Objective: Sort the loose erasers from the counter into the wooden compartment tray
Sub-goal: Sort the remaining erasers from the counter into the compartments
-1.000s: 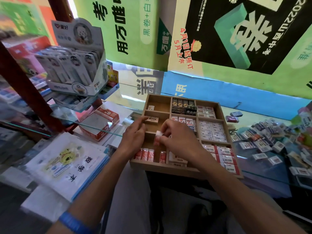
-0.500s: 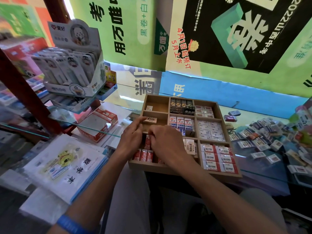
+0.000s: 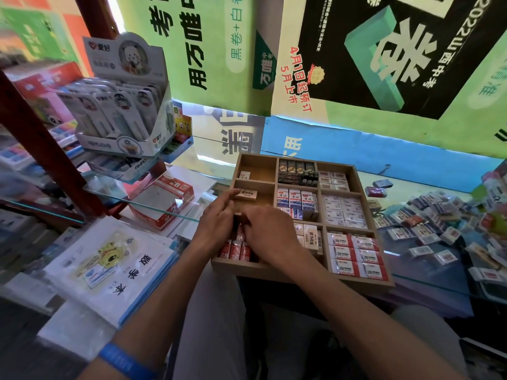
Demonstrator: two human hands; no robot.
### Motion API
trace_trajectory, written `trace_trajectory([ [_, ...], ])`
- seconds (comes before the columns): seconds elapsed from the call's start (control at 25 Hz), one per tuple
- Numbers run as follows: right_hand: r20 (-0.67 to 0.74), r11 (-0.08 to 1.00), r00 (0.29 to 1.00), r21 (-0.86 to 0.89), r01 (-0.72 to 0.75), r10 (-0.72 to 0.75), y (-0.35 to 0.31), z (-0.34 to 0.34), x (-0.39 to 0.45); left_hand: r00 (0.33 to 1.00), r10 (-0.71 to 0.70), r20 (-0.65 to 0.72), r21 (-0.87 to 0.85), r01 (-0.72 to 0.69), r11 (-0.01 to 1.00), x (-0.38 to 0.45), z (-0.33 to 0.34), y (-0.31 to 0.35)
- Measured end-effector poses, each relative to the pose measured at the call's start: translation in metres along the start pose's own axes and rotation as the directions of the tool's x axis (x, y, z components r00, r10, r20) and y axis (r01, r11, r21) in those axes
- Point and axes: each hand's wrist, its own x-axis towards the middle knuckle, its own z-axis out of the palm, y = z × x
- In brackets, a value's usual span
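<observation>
Both hands have dropped from above the wooden compartment tray [image 3: 365, 286] into its near-left compartment.

Head view: the white-ended eraser pinched a second ago is out of sight; the right hand [image 3: 270, 237] lies knuckles-up over the red 2B erasers [image 3: 235, 251], its fingers hidden, so its grip cannot be told. The left hand [image 3: 216, 223] rests fingers fairly straight along the divider. Likely just placed; loose erasers [image 3: 439, 223] remain heaped on the glass counter [image 3: 428, 267] at right.

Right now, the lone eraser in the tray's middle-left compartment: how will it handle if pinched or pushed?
The lone eraser looks like a small flat block, so probably stiff and light. Lying flat, it should slide rather than roll or tip. Its printed sleeve may be slightly slick. The wooden tray walls would likely stop it.
</observation>
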Motion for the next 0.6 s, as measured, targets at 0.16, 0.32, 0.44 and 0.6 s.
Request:
trace_trajectory([
  [0.16, 0.207, 0.993, 0.976, 0.078, -0.084, 0.066, 0.001, -0.008, 0.001, 1.0, -0.012, -0.003, -0.032, 0.012, 0.999, 0.002, 0.0, -0.001],
  [0.32, 0.295, 0.984, 0.953, 0.141, -0.11, 0.064, -0.001, -0.012, 0.002, 1.0, -0.005, 0.0, -0.05, 0.005, 0.999, 0.001, 0.001, 0.001],
  [0.44, 0.337, 0.982, 0.941, 0.169, -0.085, 0.024, -0.001, -0.018, 0.001, 1.0, -0.01, 0.011, -0.069, 0.011, 0.998, 0.0, -0.001, 0.002],
  [0.6, 0.39, 0.991, 0.921, 0.124, -0.052, -0.001, 0.001, -0.023, 0.002, 1.0, -0.008, 0.015, -0.06, 0.009, 0.998, 0.0, -0.002, 0.003],
])
